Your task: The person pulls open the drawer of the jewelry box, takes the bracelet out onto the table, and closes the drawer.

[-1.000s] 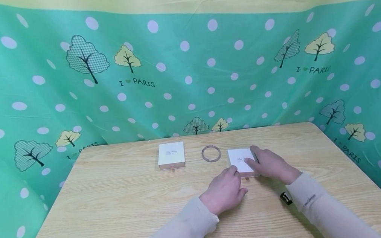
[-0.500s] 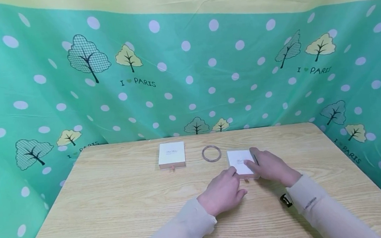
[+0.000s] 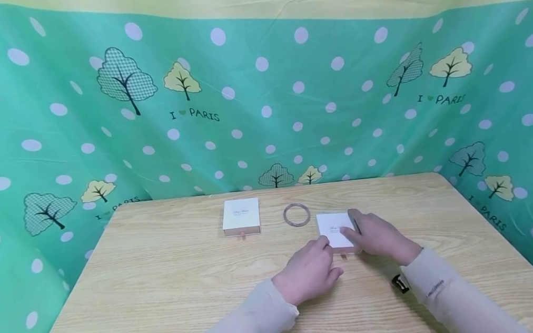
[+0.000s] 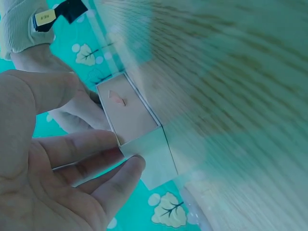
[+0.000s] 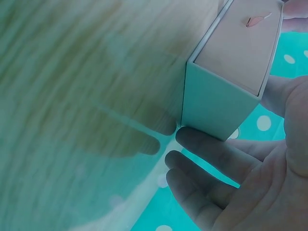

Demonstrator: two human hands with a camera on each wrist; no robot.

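Between my two hands lies a white square drawer box [image 3: 332, 223] with small print on its lid, a pinkish front face [image 5: 236, 53] and a small ribbon pull tab [image 4: 117, 98]. My right hand [image 3: 381, 236] grips its right side, thumb on the lid and fingers along the side wall. The fingertips of my left hand [image 3: 310, 271] touch the box's front left corner, while the left thumb stands away from it. A second box [image 3: 241, 214] of the same kind sits farther left. A translucent purplish ring [image 3: 296, 215], like a bangle, lies between the two boxes.
Everything rests on a light wood-grain table [image 3: 162, 281]. Behind and beside it hangs a green dotted curtain [image 3: 245, 136] with printed trees. A black strap piece [image 3: 400, 284] hangs at the right sleeve cuff.
The right-hand box has slid a little toward me and slightly left, with both hands moving along with it. The other box and the ring have stayed in place.
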